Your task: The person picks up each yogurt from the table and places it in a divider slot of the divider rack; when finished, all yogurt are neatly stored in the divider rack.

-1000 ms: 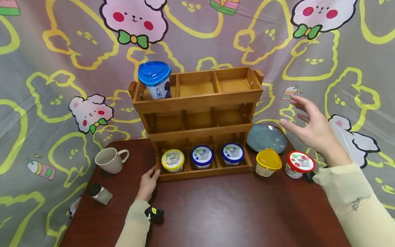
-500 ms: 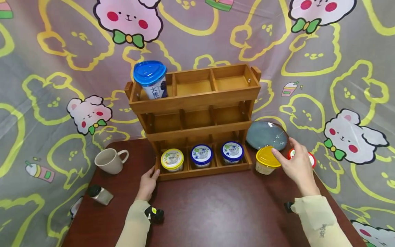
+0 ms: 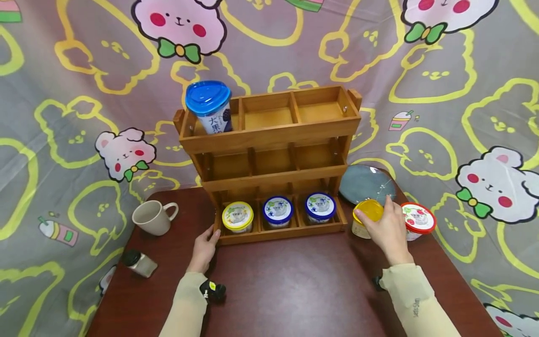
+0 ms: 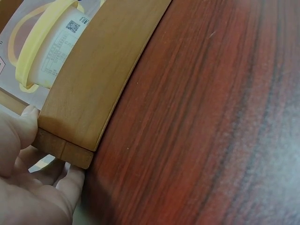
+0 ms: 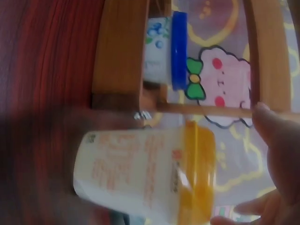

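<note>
My left hand [image 3: 204, 250] grips the lower left corner of a wooden three-tier rack [image 3: 269, 136]. In the left wrist view its thumb lies against the end of the front board [image 4: 98, 75] and the fingers bend round below. Over a yogurt cup with a yellow lid [image 3: 360, 230], right of the rack, my right hand [image 3: 390, 230] is spread. The right wrist view shows thumb and fingers stretched apart above that lid [image 5: 197, 173], with a gap between. A red-lidded tub [image 3: 418, 219] stands just right of this hand.
The bottom tier holds a yellow-lidded tub [image 3: 237, 216] and two blue-lidded tubs [image 3: 278, 210]. A tall blue-lidded cup [image 3: 209, 105] stands top left. Behind the yellow-lidded cup is a grey-blue plate [image 3: 366, 182]. A mug [image 3: 151, 219] and a black-capped jar [image 3: 141, 264] are at left.
My right hand has come down and to the left, from the air at the right to over the yellow-lidded cup. The left hand stays at the rack's corner.
</note>
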